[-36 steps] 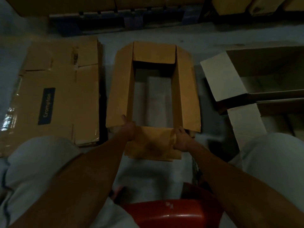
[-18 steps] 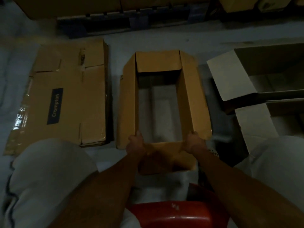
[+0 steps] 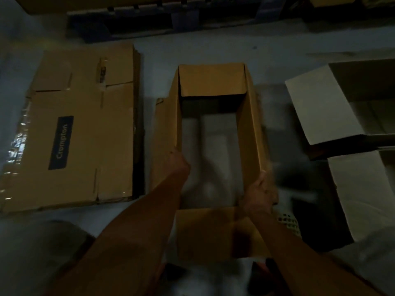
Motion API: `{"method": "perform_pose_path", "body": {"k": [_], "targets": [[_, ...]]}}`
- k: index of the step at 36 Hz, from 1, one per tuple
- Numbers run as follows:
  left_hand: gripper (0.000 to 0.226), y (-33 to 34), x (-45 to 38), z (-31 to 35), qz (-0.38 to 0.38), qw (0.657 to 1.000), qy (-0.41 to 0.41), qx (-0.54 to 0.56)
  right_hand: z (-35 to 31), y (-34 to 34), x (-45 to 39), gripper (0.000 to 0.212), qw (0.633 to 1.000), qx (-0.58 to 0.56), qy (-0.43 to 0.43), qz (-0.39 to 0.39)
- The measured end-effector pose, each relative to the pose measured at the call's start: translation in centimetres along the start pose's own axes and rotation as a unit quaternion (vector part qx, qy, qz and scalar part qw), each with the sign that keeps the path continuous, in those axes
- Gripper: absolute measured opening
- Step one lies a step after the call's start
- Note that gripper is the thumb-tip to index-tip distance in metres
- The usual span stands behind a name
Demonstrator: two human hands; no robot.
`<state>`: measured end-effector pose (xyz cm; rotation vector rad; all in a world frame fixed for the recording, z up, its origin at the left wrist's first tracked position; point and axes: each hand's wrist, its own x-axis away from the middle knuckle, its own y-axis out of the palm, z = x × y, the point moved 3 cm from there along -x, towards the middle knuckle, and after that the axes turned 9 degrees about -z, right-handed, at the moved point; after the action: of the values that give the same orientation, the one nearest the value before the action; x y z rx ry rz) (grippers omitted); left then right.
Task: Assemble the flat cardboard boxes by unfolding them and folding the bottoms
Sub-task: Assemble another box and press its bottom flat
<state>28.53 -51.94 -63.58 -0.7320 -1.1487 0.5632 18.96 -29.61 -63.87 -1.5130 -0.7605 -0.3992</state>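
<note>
A brown cardboard box (image 3: pixel 213 82) stands unfolded into an open rectangle on the floor in front of me, and the pale floor shows through it. My left hand (image 3: pixel 179 162) grips the box's left wall near its near end. My right hand (image 3: pixel 259 192) grips the right wall at its near corner. The near flap (image 3: pixel 205 233) hangs toward me between my forearms. The image is dim and blurred, so finger positions are hard to make out.
A pile of flat cardboard boxes (image 3: pixel 85 124) with a dark "Crompton" label lies on the floor to the left. Open white-lined boxes (image 3: pixel 320 107) stand on the right. Dark pallets (image 3: pixel 160 20) run along the far edge. My knees frame the bottom corners.
Both hands slid from the near flap up onto the side walls. The box's side walls have swung more upright and the near flap has dropped toward me.
</note>
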Motion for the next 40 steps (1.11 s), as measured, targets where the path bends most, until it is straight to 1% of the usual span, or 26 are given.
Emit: {"method": "perform_pose_path", "body": {"k": [2, 4, 5, 7, 9, 10, 11, 13, 15, 18, 20, 21, 23, 24, 27, 30, 33, 36, 39, 40], "targets": [[0.063, 1.1, -1.0, -0.2, 0.011, 0.999, 0.014, -0.036, -0.6, 0.3, -0.8, 0.105, 0.999, 0.016, 0.032, 0.007], [0.065, 2.1, -1.8, -0.4, 0.013, 1.0, 0.022, -0.009, -1.2, 0.3, -1.7, 0.107, 0.997, 0.052, 0.045, 0.019], [0.066, 2.3, -1.8, -0.5, 0.009, 1.0, 0.019, 0.014, -1.6, 0.1, -2.0, 0.108, 0.996, 0.074, 0.027, 0.038], [0.064, 2.3, -2.4, -0.8, 0.0, 0.999, 0.009, 0.042, -3.5, 0.2, -3.3, 0.106, 0.987, 0.121, -0.059, 0.086], [0.056, 2.4, -2.7, -1.1, -0.008, 0.998, 0.01, 0.062, -6.4, 0.0, -5.0, 0.102, 0.965, 0.159, -0.164, 0.13], [0.054, 2.4, -2.8, -1.2, -0.01, 0.998, 0.015, 0.059, -8.3, -0.3, -6.2, 0.098, 0.956, 0.167, -0.203, 0.134], [0.053, 2.4, -3.0, -1.2, -0.011, 0.999, 0.017, 0.05, -10.4, -0.6, -7.5, 0.093, 0.954, 0.165, -0.225, 0.111], [0.053, 2.4, -3.2, -1.1, -0.008, 0.999, 0.022, 0.043, -14.5, -1.2, -10.5, 0.084, 0.954, 0.165, -0.244, 0.052], [0.049, 2.3, -3.3, -1.3, -0.011, 0.997, 0.032, 0.073, -17.8, -1.7, -13.2, 0.078, 0.948, 0.18, -0.26, 0.025], [0.049, 2.4, -3.2, -1.5, -0.019, 0.993, 0.053, 0.103, -20.9, -2.0, -15.6, 0.083, 0.93, 0.218, -0.297, -0.012], [0.05, 2.8, -3.3, -1.5, -0.017, 0.993, 0.061, 0.104, -22.0, -2.5, -16.8, 0.085, 0.92, 0.244, -0.305, -0.033], [0.053, 2.9, -3.3, -1.5, -0.024, 0.992, 0.062, 0.104, -22.4, -3.1, -17.3, 0.087, 0.921, 0.245, -0.301, -0.033], [0.058, 3.3, -3.6, -1.3, -0.038, 0.992, 0.076, 0.097, -23.3, -4.2, -18.3, 0.091, 0.927, 0.239, -0.289, -0.012], [0.057, 3.3, -3.6, -1.1, -0.037, 0.992, 0.083, 0.093, -23.5, -5.0, -18.7, 0.091, 0.926, 0.241, -0.291, 0.012], [0.049, 2.7, -3.7, -0.9, -0.021, 0.992, 0.087, 0.088, -24.4, -7.4, -18.9, 0.084, 0.899, 0.288, -0.307, 0.12], [0.05, 2.7, -3.4, -1.0, -0.033, 0.987, 0.096, 0.123, -25.3, -9.4, -18.5, 0.082, 0.876, 0.327, -0.3, 0.19], [0.052, 3.1, -3.7, -1.4, -0.029, 0.989, 0.092, 0.113, -26.9, -11.3, -18.2, 0.086, 0.866, 0.321, -0.293, 0.247], [0.054, 3.2, -4.3, -1.7, -0.027, 0.993, 0.071, 0.09, -29.3, -13.2, -18.3, 0.092, 0.879, 0.282, -0.291, 0.251], [0.05, 3.3, -4.6, -1.9, -0.034, 0.993, 0.066, 0.087, -32.5, -14.6, -18.7, 0.089, 0.895, 0.233, -0.313, 0.218], [0.051, 3.0, -4.5, -1.7, -0.026, 0.995, 0.067, 0.075, -33.3, -15.1, -18.8, 0.089, 0.896, 0.223, -0.323, 0.207]]}}
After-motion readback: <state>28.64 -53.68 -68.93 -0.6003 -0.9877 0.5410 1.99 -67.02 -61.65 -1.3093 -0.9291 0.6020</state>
